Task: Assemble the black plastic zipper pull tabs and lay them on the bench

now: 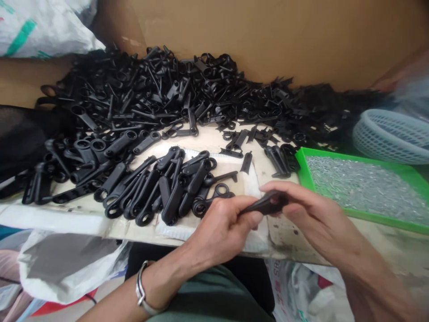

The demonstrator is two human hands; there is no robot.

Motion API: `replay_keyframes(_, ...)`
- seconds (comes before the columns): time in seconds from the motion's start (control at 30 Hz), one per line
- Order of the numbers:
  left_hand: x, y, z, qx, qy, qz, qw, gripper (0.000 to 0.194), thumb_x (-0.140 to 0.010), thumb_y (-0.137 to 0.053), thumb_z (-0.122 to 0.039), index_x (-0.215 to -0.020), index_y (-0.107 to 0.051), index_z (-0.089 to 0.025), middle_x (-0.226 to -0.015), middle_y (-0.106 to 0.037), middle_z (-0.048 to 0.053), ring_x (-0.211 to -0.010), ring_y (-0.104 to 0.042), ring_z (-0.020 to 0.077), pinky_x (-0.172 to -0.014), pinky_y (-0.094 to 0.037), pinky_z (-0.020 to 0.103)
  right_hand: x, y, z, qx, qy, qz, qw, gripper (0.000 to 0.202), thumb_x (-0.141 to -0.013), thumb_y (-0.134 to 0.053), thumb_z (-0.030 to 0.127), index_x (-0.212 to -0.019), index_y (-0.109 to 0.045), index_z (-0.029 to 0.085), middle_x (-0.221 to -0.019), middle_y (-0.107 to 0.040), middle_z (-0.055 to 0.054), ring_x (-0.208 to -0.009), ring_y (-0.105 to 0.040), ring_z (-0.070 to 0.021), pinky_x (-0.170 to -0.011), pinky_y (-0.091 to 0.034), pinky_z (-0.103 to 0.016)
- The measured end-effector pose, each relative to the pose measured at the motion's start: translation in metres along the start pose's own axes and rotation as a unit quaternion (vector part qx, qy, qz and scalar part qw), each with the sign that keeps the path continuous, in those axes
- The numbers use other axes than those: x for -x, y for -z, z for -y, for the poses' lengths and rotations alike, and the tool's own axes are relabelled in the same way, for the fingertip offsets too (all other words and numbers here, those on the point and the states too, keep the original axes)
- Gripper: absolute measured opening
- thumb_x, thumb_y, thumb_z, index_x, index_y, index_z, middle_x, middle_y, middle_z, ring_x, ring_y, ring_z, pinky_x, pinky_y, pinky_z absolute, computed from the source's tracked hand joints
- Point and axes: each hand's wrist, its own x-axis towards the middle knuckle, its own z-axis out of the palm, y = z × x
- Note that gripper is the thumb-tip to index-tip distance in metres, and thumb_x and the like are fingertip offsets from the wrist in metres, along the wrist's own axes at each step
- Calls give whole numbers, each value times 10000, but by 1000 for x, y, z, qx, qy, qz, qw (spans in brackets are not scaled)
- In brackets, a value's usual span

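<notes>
A dark plastic part [264, 203] is held level above the table's front edge, between both hands. My left hand [226, 228] pinches its left end between thumb and fingers. On its right end, my right hand [310, 214] has its thumb and fingertips closed round the ringed tip. Just left of the hands lies a group of black handle-shaped parts [172, 197], several with round ring ends. Behind, a large heap of similar black parts [150, 89] rises against the brown back panel. Smaller black pieces [239, 138] lie scattered beyond the hands.
A green tray [304, 172] of small metal pins stands at the right, with a pale blue basket [392, 138] behind it. An open white sack [70, 268] hangs below the table's left front. A white bag [50, 27] bulges in at upper left.
</notes>
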Motion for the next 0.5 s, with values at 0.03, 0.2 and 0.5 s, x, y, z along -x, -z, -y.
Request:
replay_keyframes(0.03,0,0,-1,4,3,7,1000,166,-947,-525,-265,-888,-639,-159,-676,-455,-40,-613,-384,96,-583,-303,245,-1,2,0,19,8,0,1000,326,-937,-545,535,-1026,-703,264,-670,-662,4,-521,-579,-140,-449,-422,-235)
replay_keyframes(0.2,-2,1,-4,81,28,90,992,269,-955,-546,-376,-814,-577,-149,-700,-509,-26,-614,-406,86,-576,-309,234,3,-4,4,-10,-3,-3,1000,401,-978,-489,525,-773,-647,219,-465,-464,52,-402,-420,-89,-396,-323,-206)
replay_keyframes(0.5,7,3,-12,95,58,140,984,357,-963,-536,-426,-737,-537,-150,-595,-435,-54,-521,-356,58,-483,-258,208,15,-40,6,-407,-133,-27,903,412,-908,-584,555,-683,-614,211,-383,-254,93,-342,-202,-60,-340,-169,-176)
